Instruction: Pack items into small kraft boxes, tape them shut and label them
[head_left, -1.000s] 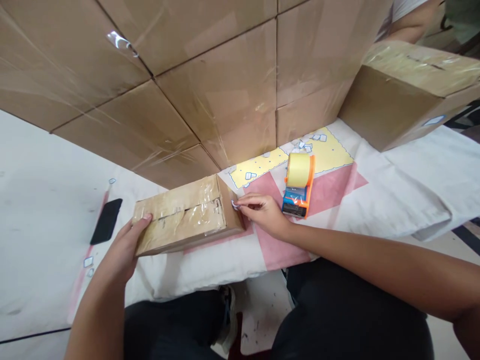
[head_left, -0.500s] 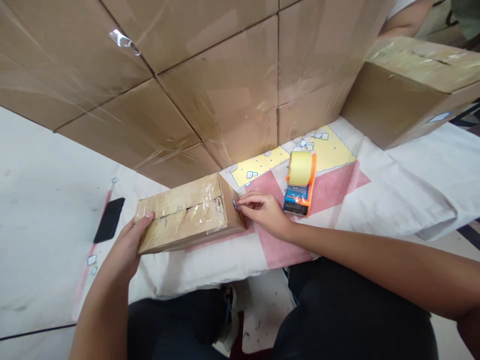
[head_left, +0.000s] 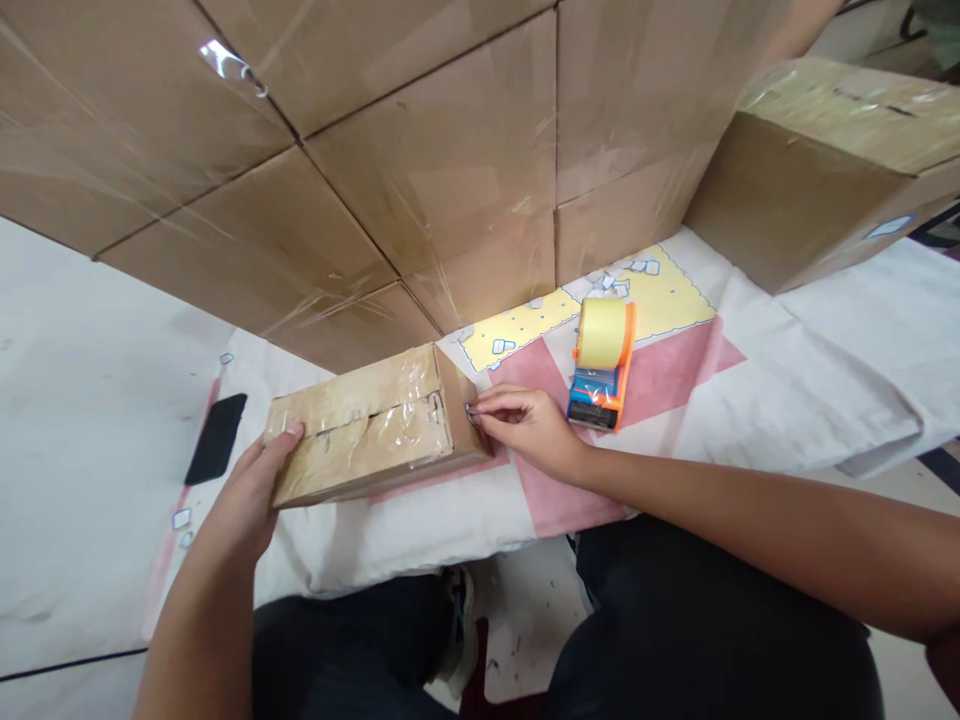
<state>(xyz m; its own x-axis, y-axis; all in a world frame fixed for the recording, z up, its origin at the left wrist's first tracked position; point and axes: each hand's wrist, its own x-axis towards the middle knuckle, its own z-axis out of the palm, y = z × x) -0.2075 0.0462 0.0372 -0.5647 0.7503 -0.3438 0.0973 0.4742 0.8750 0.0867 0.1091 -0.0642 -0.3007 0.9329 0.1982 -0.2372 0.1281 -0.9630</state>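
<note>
A small cardboard box (head_left: 367, 425) wrapped in clear tape lies on a white, pink and yellow cloth (head_left: 675, 390). My left hand (head_left: 251, 495) grips the box's left end, thumb on top. My right hand (head_left: 525, 425) presses against the box's right end face, its fingers pinched on a small white sticker (head_left: 471, 411) held against the cardboard. An orange and blue tape dispenser (head_left: 600, 365) with a yellowish roll stands just right of my right hand.
A wall of large taped cardboard boxes (head_left: 420, 150) rises right behind the small box. Another big box (head_left: 817, 170) stands at the far right. A black phone (head_left: 216, 452) lies on the white floor at left. Small white stickers (head_left: 622, 280) are scattered on the yellow patch.
Both hands stay put on the small box; the right hand's fingers press the sticker a little closer onto the end face. Only the view shifts slightly.
</note>
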